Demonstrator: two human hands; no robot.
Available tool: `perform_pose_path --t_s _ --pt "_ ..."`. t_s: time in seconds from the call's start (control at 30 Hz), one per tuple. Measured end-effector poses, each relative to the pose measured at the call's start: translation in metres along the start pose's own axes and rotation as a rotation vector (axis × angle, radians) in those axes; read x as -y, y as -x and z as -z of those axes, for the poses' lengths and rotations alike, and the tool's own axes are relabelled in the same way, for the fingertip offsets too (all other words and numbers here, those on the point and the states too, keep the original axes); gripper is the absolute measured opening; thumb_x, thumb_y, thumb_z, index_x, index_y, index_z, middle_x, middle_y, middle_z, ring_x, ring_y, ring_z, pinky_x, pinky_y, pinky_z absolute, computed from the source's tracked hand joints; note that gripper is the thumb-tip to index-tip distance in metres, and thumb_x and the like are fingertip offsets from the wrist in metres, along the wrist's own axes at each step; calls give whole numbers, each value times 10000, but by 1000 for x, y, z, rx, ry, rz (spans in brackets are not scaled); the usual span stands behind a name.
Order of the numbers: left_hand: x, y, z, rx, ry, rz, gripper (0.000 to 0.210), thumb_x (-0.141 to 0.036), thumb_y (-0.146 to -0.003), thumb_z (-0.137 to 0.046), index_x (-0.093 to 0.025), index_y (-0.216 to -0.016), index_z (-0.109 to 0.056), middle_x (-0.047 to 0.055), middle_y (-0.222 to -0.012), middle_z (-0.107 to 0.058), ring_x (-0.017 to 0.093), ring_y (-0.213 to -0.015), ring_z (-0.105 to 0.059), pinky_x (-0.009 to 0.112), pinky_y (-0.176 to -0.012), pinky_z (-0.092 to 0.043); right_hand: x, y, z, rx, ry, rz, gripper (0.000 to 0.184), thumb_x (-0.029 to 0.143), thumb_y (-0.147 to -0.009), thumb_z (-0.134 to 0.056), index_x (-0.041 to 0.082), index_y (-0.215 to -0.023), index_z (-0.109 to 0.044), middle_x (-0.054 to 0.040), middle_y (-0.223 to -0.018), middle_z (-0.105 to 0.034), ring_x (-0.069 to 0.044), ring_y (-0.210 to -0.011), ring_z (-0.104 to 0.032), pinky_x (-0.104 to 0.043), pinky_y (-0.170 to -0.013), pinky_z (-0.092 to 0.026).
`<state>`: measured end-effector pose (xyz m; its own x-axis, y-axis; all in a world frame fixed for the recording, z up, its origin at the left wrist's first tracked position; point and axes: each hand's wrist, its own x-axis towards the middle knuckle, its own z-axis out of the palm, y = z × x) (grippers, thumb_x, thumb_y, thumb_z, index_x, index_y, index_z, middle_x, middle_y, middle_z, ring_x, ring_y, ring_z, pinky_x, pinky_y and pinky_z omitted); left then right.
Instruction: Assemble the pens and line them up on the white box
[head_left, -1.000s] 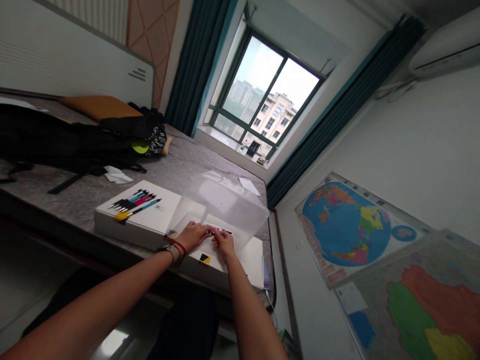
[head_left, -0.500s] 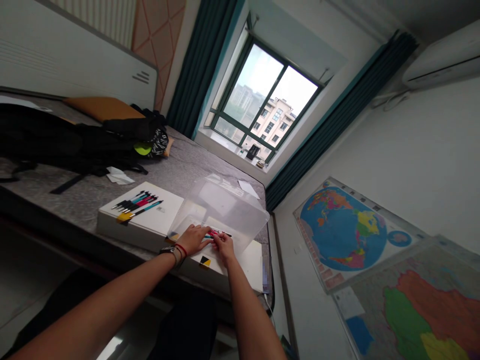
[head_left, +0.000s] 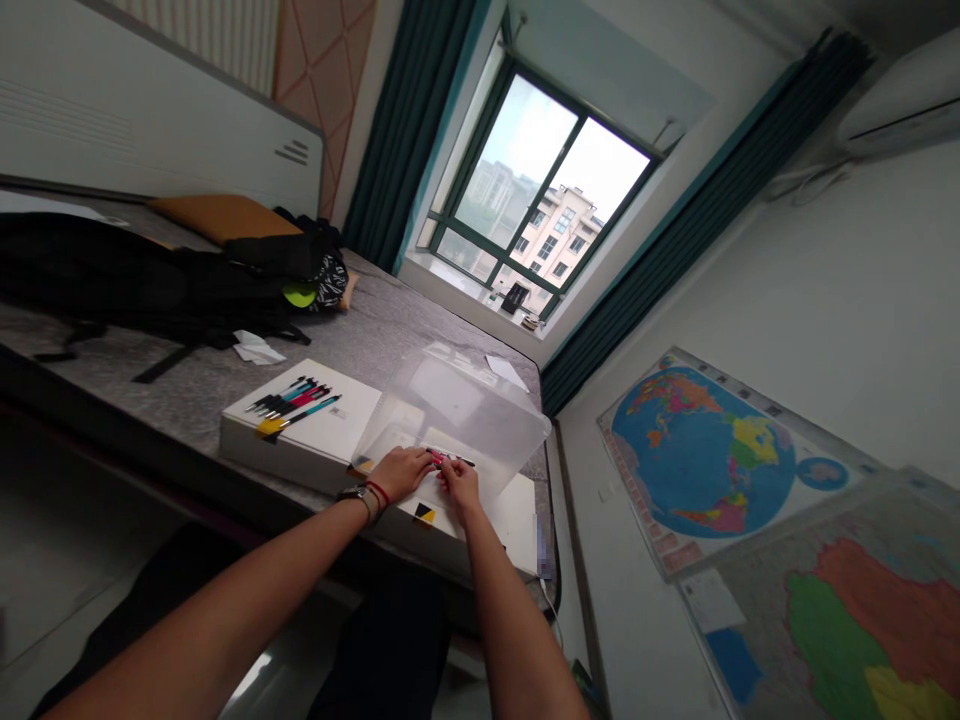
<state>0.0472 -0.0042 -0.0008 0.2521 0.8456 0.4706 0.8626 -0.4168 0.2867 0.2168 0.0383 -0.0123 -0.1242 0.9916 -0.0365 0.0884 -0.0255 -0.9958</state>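
Observation:
A translucent plastic bin (head_left: pixel 491 405) lies tipped on its side, its opening facing me. At that opening my left hand (head_left: pixel 401 474) and my right hand (head_left: pixel 459 484) come close together over a red pen (head_left: pixel 437 458). The fingers of my right hand pinch the pen, and those of my left hand close on its left part. A dark pen end (head_left: pixel 466 462) shows just beyond my right fingers. To the left, several teal, red and black pens (head_left: pixel 296 400) lie side by side on a white box (head_left: pixel 345 420).
A second white box (head_left: pixel 514 520) lies under the bin and my hands. Crumpled tissue (head_left: pixel 259 348) and a black bag (head_left: pixel 150 275) are on the grey bed surface (head_left: pixel 390 320). White paper (head_left: pixel 506 372) lies behind the bin. A world map (head_left: pixel 697 450) hangs on the right wall.
The whole view has shifted, so things appear slightly farther right. Both hands stay at the bin's opening with the red pen, and their fingers have shifted a little.

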Motion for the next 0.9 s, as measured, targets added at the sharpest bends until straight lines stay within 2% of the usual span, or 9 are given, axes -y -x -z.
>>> perform_pose_path --t_s 0.1,0.23,0.4,0.53,0.67,0.9 --pt "2 0 -3 44 19 25 365 -408 -1011 -317 -227 -1039 -633 71 -958 -703 207 -857 -652 319 -740 -438 1 -1 -1 14 -26 -11 406 531 -619 -761 166 -722 -617 13 -573 -627 -104 -480 -505 -229 -488 -387" --pt "3 0 -4 78 10 40 367 -417 -1010 -313 -257 -1129 -622 70 -950 -719 216 -866 -672 313 -744 -453 3 0 1 50 -68 -9 381 473 -594 -794 159 -729 -626 6 -614 -647 -101 -508 -518 -226 -507 -400" --pt "4 0 -3 89 13 33 388 -489 -974 -407 -287 -1275 -545 65 -997 -722 223 -883 -678 310 -746 -462 1 0 6 114 -133 -12 339 402 -623 -806 158 -783 -633 21 -653 -652 -94 -548 -549 -223 -567 -440" --pt "4 0 -2 80 8 -10 291 -415 -980 -427 -289 -1190 -585 43 -1047 -705 206 -903 -664 301 -754 -452 -1 0 8 105 -173 -12 343 341 -623 -815 163 -850 -629 30 -673 -651 -92 -563 -563 -219 -572 -454" --pt "2 1 -1 19 -39 -6 294 -375 -1003 -367 -251 -1071 -625 55 -954 -684 210 -877 -635 328 -760 -431 -4 -1 10 64 -231 -4 370 280 -596 -826 167 -896 -640 20 -761 -676 -84 -590 -576 -215 -586 -479" --pt "-1 2 0 -30 -82 -3 252 -333 -979 -429 -204 -1015 -643 92 -950 -669 236 -924 -596 370 -801 -394 -6 -1 9 -13 -347 -39 387 291 -619 -836 157 -926 -642 22 -692 -672 -92 -573 -597 -213 -583 -504"
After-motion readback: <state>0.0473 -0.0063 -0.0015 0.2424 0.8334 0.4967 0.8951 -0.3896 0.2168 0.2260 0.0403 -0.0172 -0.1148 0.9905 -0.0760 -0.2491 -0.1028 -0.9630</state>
